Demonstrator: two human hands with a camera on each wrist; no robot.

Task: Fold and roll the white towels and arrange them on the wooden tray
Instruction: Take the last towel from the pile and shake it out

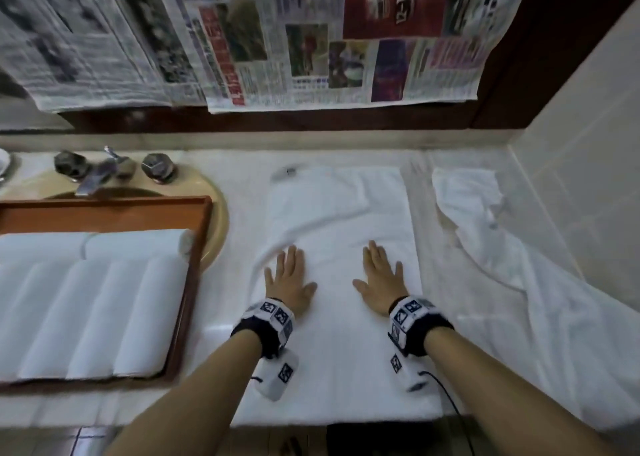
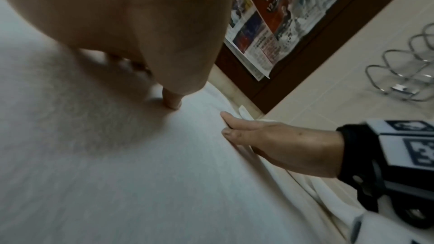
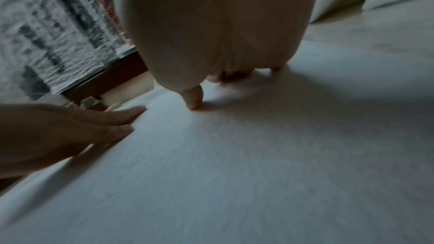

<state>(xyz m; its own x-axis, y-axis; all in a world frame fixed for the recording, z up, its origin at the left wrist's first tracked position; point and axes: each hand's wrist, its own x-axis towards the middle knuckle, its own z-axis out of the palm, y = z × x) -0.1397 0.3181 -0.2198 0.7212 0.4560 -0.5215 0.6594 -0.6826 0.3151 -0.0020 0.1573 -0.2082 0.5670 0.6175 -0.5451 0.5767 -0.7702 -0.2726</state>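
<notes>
Head view: left hand [image 1: 289, 279] and right hand [image 1: 381, 280] press flat, fingers spread, on the white towel [image 1: 341, 220]; towel's near edge overhangs the bench [image 1: 221, 293].

The wooden tray [image 1: 194, 282] is cut off by the head view's left edge, so its full count of rolled towels [image 1: 86, 313] cannot be determined. The newspaper sheets [image 1: 304, 40] on the wall are blurred — the print is illegible. The faucet [image 1: 100, 171] is motion-smeared. A small grey item [image 1: 285, 172] at the flat towel's [image 1: 346, 317] far edge is too blurred to identify. In both wrist views the palm fills the upper frame and hides most fingers; only a thumb tip [image 2: 172, 102] shows in the left view. The crumpled towel [image 1: 519, 282] runs past the right edge — its extent is unknown.
</notes>
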